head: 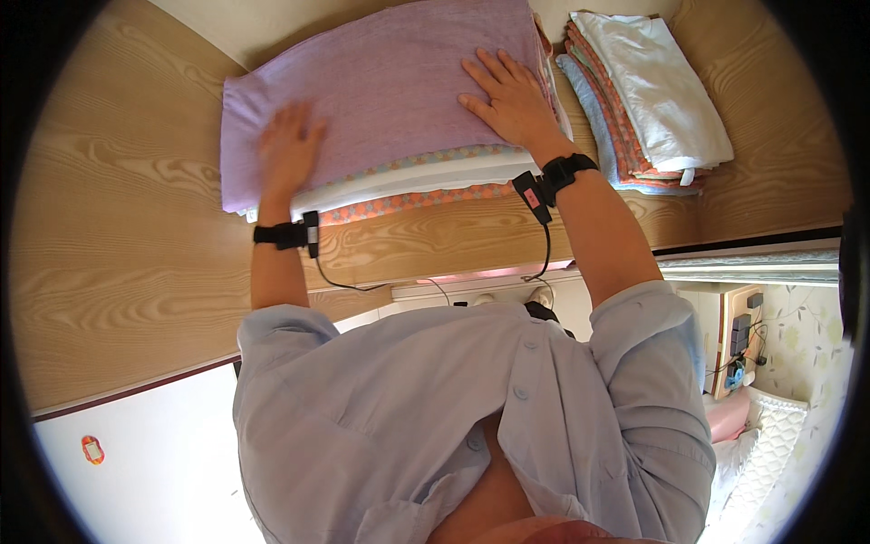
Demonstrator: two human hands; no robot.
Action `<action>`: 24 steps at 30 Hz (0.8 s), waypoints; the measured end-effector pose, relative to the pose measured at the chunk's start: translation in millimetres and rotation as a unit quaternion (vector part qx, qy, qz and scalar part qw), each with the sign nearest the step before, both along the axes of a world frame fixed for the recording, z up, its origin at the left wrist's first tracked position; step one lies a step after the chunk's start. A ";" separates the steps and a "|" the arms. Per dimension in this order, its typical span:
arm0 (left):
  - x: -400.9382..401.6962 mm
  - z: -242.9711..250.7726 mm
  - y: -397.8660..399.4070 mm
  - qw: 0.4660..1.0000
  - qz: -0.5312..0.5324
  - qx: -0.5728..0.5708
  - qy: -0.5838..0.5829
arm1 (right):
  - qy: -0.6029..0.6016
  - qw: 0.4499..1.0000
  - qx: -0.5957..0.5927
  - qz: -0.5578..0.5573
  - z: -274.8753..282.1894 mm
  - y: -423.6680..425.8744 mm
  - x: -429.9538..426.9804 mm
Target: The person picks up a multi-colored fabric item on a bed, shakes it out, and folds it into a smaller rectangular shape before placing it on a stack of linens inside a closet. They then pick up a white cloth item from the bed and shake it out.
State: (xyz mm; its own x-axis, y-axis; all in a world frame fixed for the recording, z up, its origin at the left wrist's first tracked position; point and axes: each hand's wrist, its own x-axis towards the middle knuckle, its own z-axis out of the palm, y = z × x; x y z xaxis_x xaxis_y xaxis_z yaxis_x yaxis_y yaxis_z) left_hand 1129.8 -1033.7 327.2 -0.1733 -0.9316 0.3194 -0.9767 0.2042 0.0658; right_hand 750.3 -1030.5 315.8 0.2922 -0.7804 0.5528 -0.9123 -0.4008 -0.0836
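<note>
A folded purple cloth lies on top of a wide stack of folded fabric on a wooden shelf. Below it show a white folded cloth and an orange patterned cloth. My left hand, blurred, is over the left part of the purple cloth, its fingers apart; whether it touches is unclear. Near the right end, my right hand rests flat on the same cloth with spread fingers. Neither hand grips anything.
Right of the wide stack stands a smaller pile topped by a white cloth, with orange patterned and light blue cloth beneath. Wood-grain side panels flank the shelf. Cables hang from black wrist straps. A white cabinet is behind, lower right.
</note>
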 end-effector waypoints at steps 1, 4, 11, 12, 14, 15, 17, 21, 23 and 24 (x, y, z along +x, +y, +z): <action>26.9 -5.9 1.8 0.996 0.071 -0.039 -0.030 | 0.002 1.000 -0.001 0.003 1.5 0.8 1.2; 51.3 3.1 9.4 0.989 0.134 -0.056 -0.027 | 0.002 1.000 0.005 0.000 2.1 2.1 6.3; -2.5 -8.0 46.1 0.992 0.111 -0.062 -0.022 | 0.021 1.000 -0.007 -0.008 -2.5 2.8 4.5; -3.6 -9.6 43.2 0.992 0.110 -0.064 -0.001 | 0.022 1.000 -0.016 -0.006 -1.3 3.5 4.5; -6.2 -10.4 34.7 0.993 0.110 -0.051 0.018 | 0.019 1.000 -0.017 -0.003 -2.2 -3.5 -1.0; -9.7 -11.8 31.9 0.994 0.099 -0.050 0.021 | 0.015 1.000 -0.021 -0.002 -3.0 -4.3 -6.6; -12.3 -11.1 27.8 0.995 0.093 -0.035 0.024 | 0.058 0.998 0.016 -0.025 24.8 4.6 -1.2; 12.5 -14.8 43.1 0.989 0.141 -0.044 -0.031 | -0.029 0.981 -0.190 -0.007 81.0 34.8 48.2; 2.9 -6.3 46.5 0.989 0.145 -0.029 -0.020 | -0.033 0.971 -0.234 -0.036 66.8 40.9 45.3; -16.3 -3.9 38.9 0.992 0.123 -0.026 -0.006 | -0.061 0.987 -0.146 -0.037 14.8 31.1 23.6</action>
State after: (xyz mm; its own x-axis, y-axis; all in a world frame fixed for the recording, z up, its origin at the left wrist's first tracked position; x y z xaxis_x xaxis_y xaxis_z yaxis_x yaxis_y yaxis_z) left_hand 1113.5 -994.8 323.4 0.0525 -0.9284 0.3678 -0.9981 -0.0370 0.0491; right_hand 773.8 -999.4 330.6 0.1586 -0.5991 0.7848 -0.9301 -0.3573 -0.0848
